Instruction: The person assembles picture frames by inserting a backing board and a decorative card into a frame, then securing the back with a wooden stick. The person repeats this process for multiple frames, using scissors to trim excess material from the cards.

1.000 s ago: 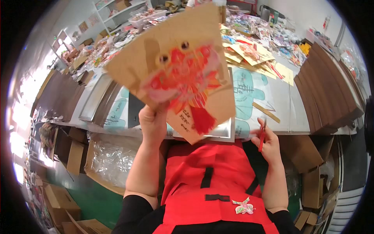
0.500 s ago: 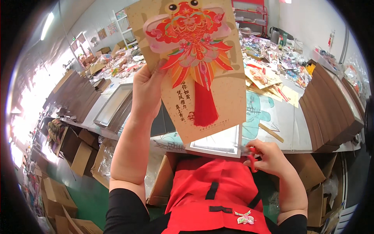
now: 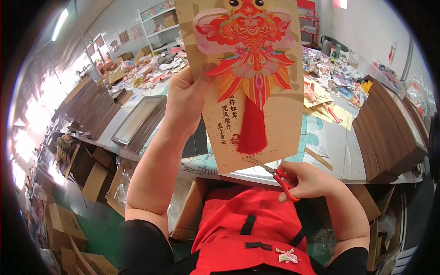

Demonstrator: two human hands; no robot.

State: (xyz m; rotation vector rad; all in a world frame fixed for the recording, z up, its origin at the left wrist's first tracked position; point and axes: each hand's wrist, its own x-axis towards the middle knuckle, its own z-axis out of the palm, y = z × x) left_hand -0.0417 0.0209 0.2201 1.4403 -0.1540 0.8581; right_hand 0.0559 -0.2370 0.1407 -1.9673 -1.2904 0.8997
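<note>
- A tan card (image 3: 270, 133) is held up in front of the person, above the near edge of the bench (image 3: 339, 146), its face turned toward the camera
- On the card sits a bright paper fish decoration (image 3: 245, 41) in red, orange and pink, with a red tassel (image 3: 252, 130) hanging down from it and a column of dark printed characters to the left of the tassel
- The left hand (image 3: 185, 98) grips the card's left edge, fingers closed behind it and the thumb pressed on the front beside the fish's fin
- The right hand (image 3: 309, 178) is lower, just under the card's bottom edge, closed around a pair of red-handled scissors (image 3: 277, 176); the blades point up and left and touch the card's bottom edge
- The person wears a red apron (image 3: 252, 229) over black sleeves
- On the bench behind the card lie pale printed sheets and a scatter of colourful paper pieces (image 3: 330, 73)
- Stacks of dark brown boards (image 3: 389, 128) stand at the right, and a shallow framed tray (image 3: 137, 119) lies at the left
- Open cardboard boxes (image 3: 91, 174) sit on the green floor (image 3: 87, 215) to the left
</note>
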